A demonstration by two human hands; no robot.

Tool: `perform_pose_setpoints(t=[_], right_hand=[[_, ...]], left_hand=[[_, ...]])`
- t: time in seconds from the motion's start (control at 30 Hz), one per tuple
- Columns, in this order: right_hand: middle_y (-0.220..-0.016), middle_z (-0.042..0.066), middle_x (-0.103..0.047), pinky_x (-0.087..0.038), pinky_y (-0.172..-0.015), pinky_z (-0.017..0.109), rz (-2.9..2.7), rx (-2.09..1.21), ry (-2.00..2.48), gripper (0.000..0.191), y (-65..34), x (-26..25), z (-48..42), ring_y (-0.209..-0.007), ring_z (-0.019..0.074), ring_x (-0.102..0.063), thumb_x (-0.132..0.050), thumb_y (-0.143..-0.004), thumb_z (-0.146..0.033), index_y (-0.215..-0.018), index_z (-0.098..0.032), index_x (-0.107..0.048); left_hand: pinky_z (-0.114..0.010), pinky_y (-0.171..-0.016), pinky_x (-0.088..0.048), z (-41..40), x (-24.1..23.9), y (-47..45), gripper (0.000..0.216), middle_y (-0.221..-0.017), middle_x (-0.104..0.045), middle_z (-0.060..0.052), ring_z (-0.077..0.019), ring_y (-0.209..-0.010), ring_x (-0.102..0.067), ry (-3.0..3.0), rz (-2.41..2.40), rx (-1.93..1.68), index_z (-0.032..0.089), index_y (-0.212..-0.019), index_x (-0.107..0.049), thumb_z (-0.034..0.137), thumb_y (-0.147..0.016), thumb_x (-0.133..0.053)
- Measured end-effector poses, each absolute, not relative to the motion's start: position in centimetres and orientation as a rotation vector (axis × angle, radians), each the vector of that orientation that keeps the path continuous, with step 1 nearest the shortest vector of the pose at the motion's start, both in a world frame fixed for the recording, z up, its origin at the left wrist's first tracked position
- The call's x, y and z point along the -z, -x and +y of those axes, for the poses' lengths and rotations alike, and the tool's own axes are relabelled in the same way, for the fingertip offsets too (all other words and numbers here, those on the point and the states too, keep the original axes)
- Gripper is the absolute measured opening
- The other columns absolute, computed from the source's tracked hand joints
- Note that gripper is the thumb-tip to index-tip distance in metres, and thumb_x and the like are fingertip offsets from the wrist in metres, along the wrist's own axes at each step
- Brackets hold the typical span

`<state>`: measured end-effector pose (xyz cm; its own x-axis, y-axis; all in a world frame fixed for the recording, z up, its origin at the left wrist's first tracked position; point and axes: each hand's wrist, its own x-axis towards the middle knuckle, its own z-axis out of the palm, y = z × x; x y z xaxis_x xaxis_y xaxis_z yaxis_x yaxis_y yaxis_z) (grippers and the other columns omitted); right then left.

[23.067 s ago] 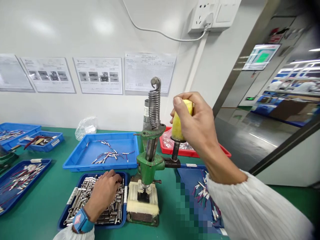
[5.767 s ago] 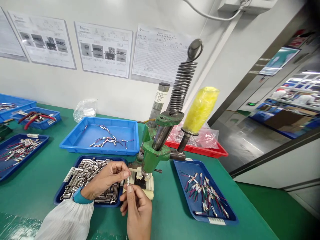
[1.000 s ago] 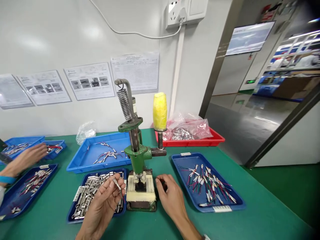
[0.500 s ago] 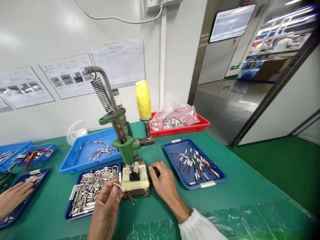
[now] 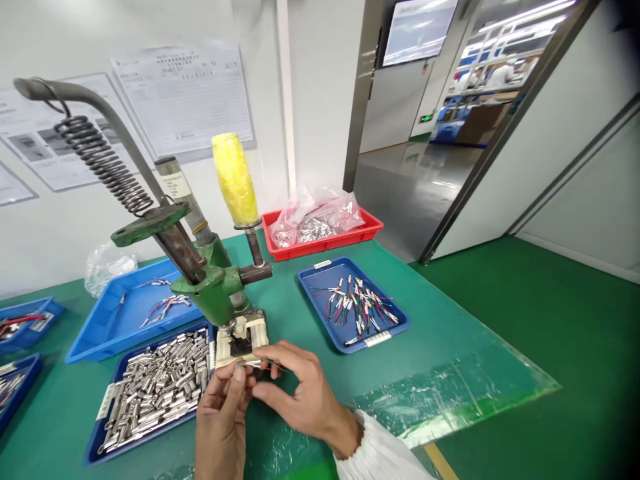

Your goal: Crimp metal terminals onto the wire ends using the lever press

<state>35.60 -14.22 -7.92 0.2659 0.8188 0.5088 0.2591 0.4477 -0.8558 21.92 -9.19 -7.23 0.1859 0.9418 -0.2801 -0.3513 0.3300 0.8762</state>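
Observation:
My left hand (image 5: 225,407) pinches a short wire lead (image 5: 250,364), with a silvery-white end at its fingertips and thin red and green wires trailing right. My right hand (image 5: 300,390) has come up against the same lead, its fingers curled around the wires; the exact contact is partly hidden. Just behind both hands stands a green hand press (image 5: 215,293) with a yellow-wrapped handle (image 5: 235,180) and a large spring. Left of it is a blue tray of metal sleeves (image 5: 160,380). On the right, a blue tray (image 5: 335,337) holds several wire leads.
A red tray (image 5: 325,248) with a plastic bag of metal parts sits at the back. Another blue tray (image 5: 100,327) with a few wires lies behind the sleeves. More blue trays (image 5: 30,327) stand far left. The table's right edge borders a green floor.
My right hand has moved left from beside the press base to the lead in my left hand. The view has shifted right and closer; the co-worker's hand at far left is out of view.

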Motion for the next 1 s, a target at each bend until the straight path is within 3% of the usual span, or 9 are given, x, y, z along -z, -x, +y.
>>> perform_pose_setpoints(t=[0.1, 0.33, 0.53, 1.0], right_hand=[[-0.086, 0.006, -0.075, -0.05, -0.07, 0.025, -1.256, -0.45, 1.169, 0.018, -35.5, 8.4, -13.4, -0.075, 0.0162, -0.067, -0.064, -0.094, -0.026, -0.103, -0.018, -0.077], [-0.073, 0.003, -0.074, -0.048, -0.063, 0.022, -1.097, -0.692, 1.191, 0.017, -35.5, 8.4, -13.4, -0.064, 0.0135, -0.064, -0.064, -0.091, -0.027, -0.089, -0.016, -0.078], [-0.07, 0.003, -0.073, -0.046, -0.061, 0.022, -1.099, -0.711, 1.225, 0.019, -35.5, 8.3, -13.5, -0.062, 0.013, -0.06, -0.064, -0.089, -0.028, -0.084, -0.014, -0.077], [-0.065, 0.002, -0.068, -0.043, -0.056, 0.022, -1.056, -0.844, 1.223, 0.025, -35.6, 8.5, -13.5, -0.057, 0.0117, -0.057, -0.063, -0.089, -0.035, -0.081, -0.014, -0.075]], left_hand=[[-0.017, -0.064, -0.059, -9.3, 7.5, -22.1, 0.041, -0.078, -0.072, 0.0, -0.0101, -0.066, -0.065, -0.82, 0.957, -1.055, 0.017, -0.078, -0.077, 0.042, -0.052, -0.098], [-0.017, -0.07, -0.058, -8.4, 8.1, -20.3, 0.049, -0.082, -0.078, -0.002, -0.0124, -0.07, -0.07, -1.152, 1.049, -1.072, 0.022, -0.109, -0.078, 0.046, -0.068, -0.09], [-0.021, -0.072, -0.06, -8.0, 7.0, -20.0, 0.039, -0.081, -0.08, -0.004, -0.0146, -0.069, -0.071, -1.345, 1.042, -1.047, 0.022, -0.094, -0.083, 0.05, -0.067, -0.088], [-0.019, -0.065, -0.053, -8.0, 7.3, -20.0, 0.038, -0.066, -0.072, -0.001, -0.0136, -0.064, -0.065, -1.491, 1.068, -1.0, 0.019, -0.089, -0.079, 0.054, -0.076, -0.079]])
